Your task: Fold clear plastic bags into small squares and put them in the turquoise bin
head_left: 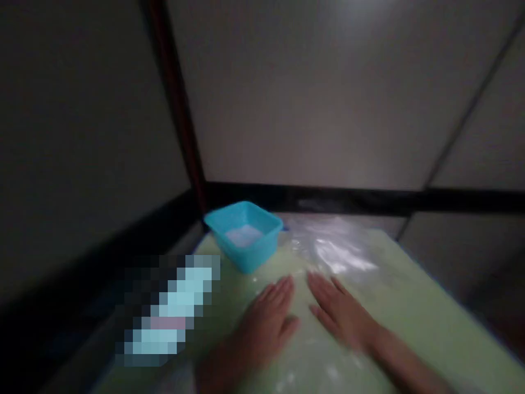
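My left hand (268, 323) lies palm down with its fingers stretched out, near the middle of the table (435, 323). To its right, my right hand (338, 312) is also flat, fingers extended and pointing up and left. Both appear to press on a clear plastic sheet or bag (299, 350), shiny below and between them; its outline is hard to make out. Neither hand grips anything. Beyond the left hand stands a turquoise plastic basin (250, 257) with something white (244, 236) in its bottom.
More crumpled clear plastic (340, 251) lies at the back of the table, right of the basin. A blurred-out pale blue object (176, 306) is by the left edge. Light wall panels (307, 109) rise behind, with a dark reddish post (176, 93) at the corner.
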Tool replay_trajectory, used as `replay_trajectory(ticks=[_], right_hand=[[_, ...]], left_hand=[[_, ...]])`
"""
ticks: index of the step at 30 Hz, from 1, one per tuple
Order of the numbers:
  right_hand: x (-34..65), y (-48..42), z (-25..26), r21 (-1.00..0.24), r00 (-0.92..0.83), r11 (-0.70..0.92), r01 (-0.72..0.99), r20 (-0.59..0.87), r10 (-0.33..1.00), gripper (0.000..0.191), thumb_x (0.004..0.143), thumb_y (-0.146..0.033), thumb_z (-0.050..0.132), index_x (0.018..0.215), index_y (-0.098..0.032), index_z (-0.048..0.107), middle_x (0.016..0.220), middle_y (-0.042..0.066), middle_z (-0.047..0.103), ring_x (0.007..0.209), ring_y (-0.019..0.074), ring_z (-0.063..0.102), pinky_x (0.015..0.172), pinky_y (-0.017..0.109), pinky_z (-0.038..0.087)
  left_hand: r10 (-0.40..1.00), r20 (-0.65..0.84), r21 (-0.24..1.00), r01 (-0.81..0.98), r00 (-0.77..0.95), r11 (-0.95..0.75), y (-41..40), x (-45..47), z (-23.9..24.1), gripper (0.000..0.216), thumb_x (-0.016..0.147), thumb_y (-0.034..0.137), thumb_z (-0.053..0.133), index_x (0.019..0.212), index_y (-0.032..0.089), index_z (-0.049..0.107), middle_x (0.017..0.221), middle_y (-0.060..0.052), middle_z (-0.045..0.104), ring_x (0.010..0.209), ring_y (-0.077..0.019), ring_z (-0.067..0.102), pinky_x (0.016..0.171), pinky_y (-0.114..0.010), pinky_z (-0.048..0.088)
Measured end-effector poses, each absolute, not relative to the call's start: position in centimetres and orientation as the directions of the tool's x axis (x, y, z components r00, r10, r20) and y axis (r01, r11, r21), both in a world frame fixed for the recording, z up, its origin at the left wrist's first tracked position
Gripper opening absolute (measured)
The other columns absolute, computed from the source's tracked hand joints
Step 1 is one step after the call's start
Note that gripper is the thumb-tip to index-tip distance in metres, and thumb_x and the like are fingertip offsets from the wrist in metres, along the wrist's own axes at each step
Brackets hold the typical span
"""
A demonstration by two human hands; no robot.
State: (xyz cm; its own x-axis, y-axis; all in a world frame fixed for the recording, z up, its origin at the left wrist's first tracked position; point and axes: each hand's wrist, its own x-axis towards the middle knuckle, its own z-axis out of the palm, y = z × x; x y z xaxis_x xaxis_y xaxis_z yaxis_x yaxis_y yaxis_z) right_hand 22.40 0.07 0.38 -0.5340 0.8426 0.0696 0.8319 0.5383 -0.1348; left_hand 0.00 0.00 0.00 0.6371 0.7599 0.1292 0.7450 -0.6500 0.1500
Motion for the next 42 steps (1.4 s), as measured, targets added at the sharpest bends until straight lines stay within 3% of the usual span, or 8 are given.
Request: replay_trajectory(ticks=[8, 15, 32, 35, 42], right_hand=[[22.6, -0.2, -0.1, -0.183, -0.523, 0.547, 0.817, 0.165, 0.836, 0.058, 0.096, -0.048, 0.027, 0.146, -0.018, 0.019, 0.151, 0.007, 0.022, 0.138, 0.0233, 0.022, 0.112, 0.049, 0.02], [23.0, -0.2, -0.6, -0.16, -0.456, 0.493, 0.855, 0.219, 0.862, 0.06, 0.094, -0.053, 0.032, 0.143, -0.019, 0.032, 0.151, 0.015, 0.016, 0.139, 0.0276, 0.016, 0.11, 0.049, 0.022], [22.8, -0.7, 0.8, -0.28, -0.424, 0.478, 0.832, 0.234, 0.875, 0.059, 0.094, -0.049, 0.035, 0.143, -0.016, 0.031, 0.147, 0.011, 0.033, 0.136, 0.0272, 0.028, 0.11, 0.056, 0.019], [22.9, -0.9, 1.1, -0.344, -0.417, 0.483, 0.805, 0.252, 0.873, 0.056, 0.094, -0.046, 0.037, 0.141, -0.015, 0.037, 0.144, 0.012, 0.039, 0.133, 0.0269, 0.035, 0.111, 0.057, 0.017], [22.6, -1.6, 2.4, -0.679, -0.24, 0.449, 0.581, 0.384, 0.892, 0.041, 0.092, -0.04, 0.045, 0.125, -0.019, 0.057, 0.131, 0.011, 0.056, 0.119, 0.024, 0.052, 0.101, 0.043, 0.042]], left_hand=[[0.788, 0.185, 0.186, 0.766, 0.588, -0.615, 1.4, -3.5, -0.3, 0.057, 0.09, 0.033, 0.043, 0.143, 0.016, 0.03, 0.15, -0.009, 0.028, 0.137, -0.0235, 0.028, 0.112, -0.042, 0.029], [0.837, 0.267, 0.204, 0.821, 0.478, -0.534, 2.3, -5.7, -1.3, 0.055, 0.091, 0.041, 0.041, 0.14, 0.014, 0.037, 0.147, -0.011, 0.033, 0.135, -0.0259, 0.033, 0.11, -0.043, 0.032], [0.868, 0.176, 0.312, 0.81, 0.464, -0.496, 2.2, -4.3, 0.6, 0.048, 0.089, 0.03, 0.042, 0.133, 0.012, 0.046, 0.144, -0.012, 0.039, 0.134, -0.0251, 0.036, 0.111, -0.045, 0.029], [0.889, 0.185, 0.349, 0.817, 0.419, -0.458, 2.4, -4.2, 0.5, 0.047, 0.089, 0.031, 0.04, 0.132, 0.013, 0.047, 0.141, -0.012, 0.044, 0.131, -0.0241, 0.041, 0.11, -0.043, 0.032], [0.915, 0.248, 0.476, 0.782, 0.319, -0.402, 2.8, -4.1, 0.7, 0.043, 0.085, 0.024, 0.041, 0.124, 0.011, 0.053, 0.127, -0.014, 0.058, 0.118, -0.0249, 0.053, 0.104, -0.043, 0.039]])
